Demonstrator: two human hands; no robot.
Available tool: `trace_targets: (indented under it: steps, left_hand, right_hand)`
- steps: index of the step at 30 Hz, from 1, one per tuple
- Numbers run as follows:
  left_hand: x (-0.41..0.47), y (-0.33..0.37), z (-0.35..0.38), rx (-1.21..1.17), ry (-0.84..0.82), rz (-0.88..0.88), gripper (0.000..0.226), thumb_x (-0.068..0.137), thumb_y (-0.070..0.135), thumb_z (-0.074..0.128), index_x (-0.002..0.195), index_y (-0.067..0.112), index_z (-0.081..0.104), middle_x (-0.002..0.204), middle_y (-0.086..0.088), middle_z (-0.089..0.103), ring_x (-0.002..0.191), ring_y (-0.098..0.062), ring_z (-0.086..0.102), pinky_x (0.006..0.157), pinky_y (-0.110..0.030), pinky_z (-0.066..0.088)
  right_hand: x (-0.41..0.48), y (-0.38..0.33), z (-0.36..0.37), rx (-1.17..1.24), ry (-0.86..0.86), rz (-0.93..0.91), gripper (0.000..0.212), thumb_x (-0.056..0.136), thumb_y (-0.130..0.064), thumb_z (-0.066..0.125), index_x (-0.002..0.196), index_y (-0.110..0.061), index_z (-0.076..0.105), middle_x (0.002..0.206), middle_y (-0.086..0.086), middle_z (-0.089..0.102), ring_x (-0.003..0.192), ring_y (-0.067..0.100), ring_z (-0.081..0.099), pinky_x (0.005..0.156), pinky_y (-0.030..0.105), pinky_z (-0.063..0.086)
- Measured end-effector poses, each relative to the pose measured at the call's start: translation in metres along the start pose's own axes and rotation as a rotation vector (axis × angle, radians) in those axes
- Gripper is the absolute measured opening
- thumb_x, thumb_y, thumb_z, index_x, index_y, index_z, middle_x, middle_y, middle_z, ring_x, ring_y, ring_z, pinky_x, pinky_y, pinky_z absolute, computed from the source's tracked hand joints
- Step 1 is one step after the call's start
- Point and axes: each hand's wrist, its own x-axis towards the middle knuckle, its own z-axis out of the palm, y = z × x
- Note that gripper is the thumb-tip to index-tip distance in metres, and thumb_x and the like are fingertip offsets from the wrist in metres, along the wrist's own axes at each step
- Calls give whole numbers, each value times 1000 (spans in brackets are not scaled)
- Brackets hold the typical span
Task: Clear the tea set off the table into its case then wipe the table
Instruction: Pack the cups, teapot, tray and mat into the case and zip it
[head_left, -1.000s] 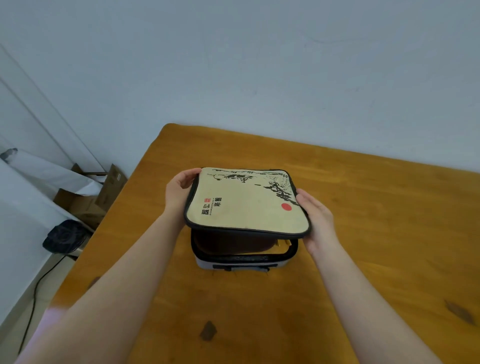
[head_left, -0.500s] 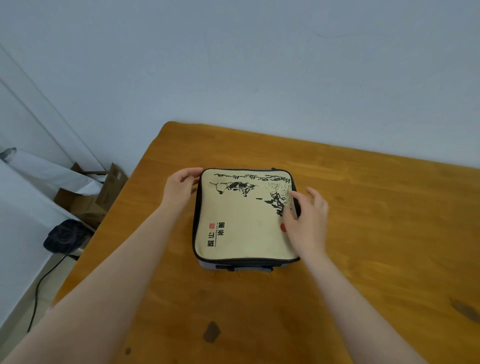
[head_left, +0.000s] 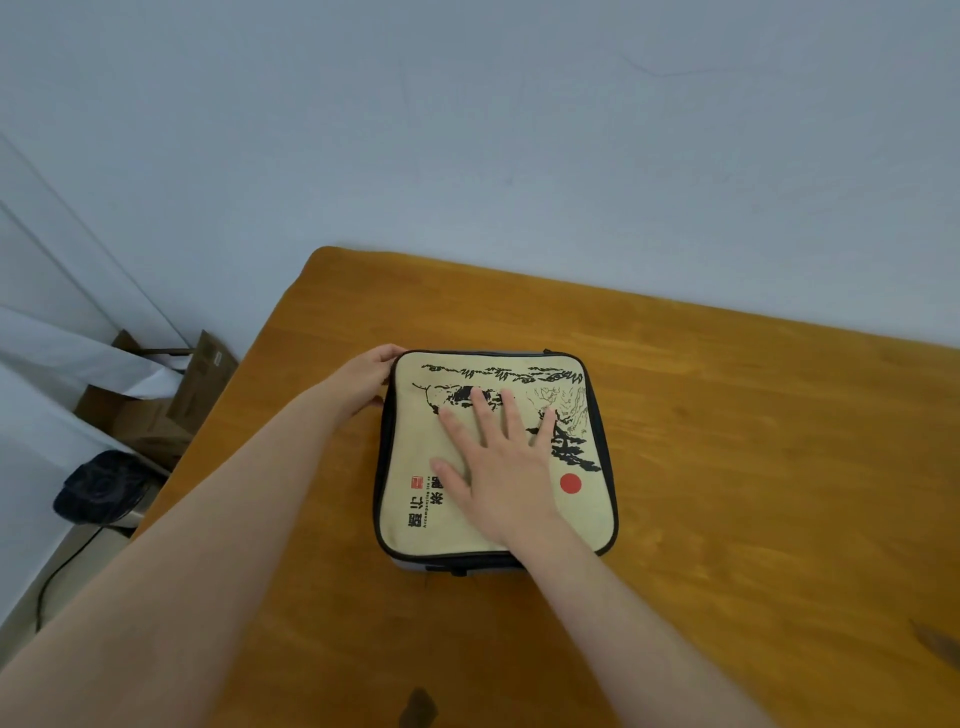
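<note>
Done: we judge packing finished; case (head_left: 584, 512) lid down on desk (head_left: 753, 467).
Hands: right hand (head_left: 506, 470) spread flat on lid; left hand (head_left: 370, 378) grips its corner.
Left: wiping.

Case (head_left: 496, 530) on table (head_left: 727, 467), near left edge

You are resting your right hand (head_left: 498, 467) flat on top of the case (head_left: 592, 514), palm down, the fingers (head_left: 483, 415) lying straight and spread toward 12 o'clock and the thumb splaying toward 9. Its forearm is reaching in from 5 o'clock. Your left hand (head_left: 366, 382) is gripping the case's corner at 10 o'clock, its fingers curling round the edge and its forearm stretching in from 7 o'clock.
</note>
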Motion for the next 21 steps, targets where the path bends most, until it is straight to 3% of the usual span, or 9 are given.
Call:
trace_targets:
  steps: [4,9,16,21]
  left_hand:
    - [6,-5,-5,88,56,82,21,102,25,43,106,21,64,108,-1,68,106,-21,60,92,-44,50]
    - [11,-1,-7,236,45,107,20,103,26,43,108,18,60,109,-5,65,95,-20,59,78,-34,50]
    - [13,3,-16,295,-70,110,21,103,24,41,113,22,59,111,0,64,99,-17,57,80,-34,49]
    - [17,4,-17,241,-44,100,19,101,19,46,111,19,62,113,-1,65,106,-20,59,87,-38,52]
  right_hand:
    - [0,0,5,-39,10,4,62,94,-68,3,151,-44,-5,162,1,-6,147,32,-14,109,68,-11]
    - [1,-2,7,-37,20,9,62,94,-68,2,151,-44,-5,162,1,-5,147,32,-13,109,67,-10]
    - [1,-2,8,-34,28,10,63,94,-68,1,151,-43,-5,162,1,-5,148,32,-12,109,67,-11]
    - [2,-4,9,-41,38,19,63,94,-67,1,151,-43,-4,162,1,-4,148,32,-11,108,67,-14]
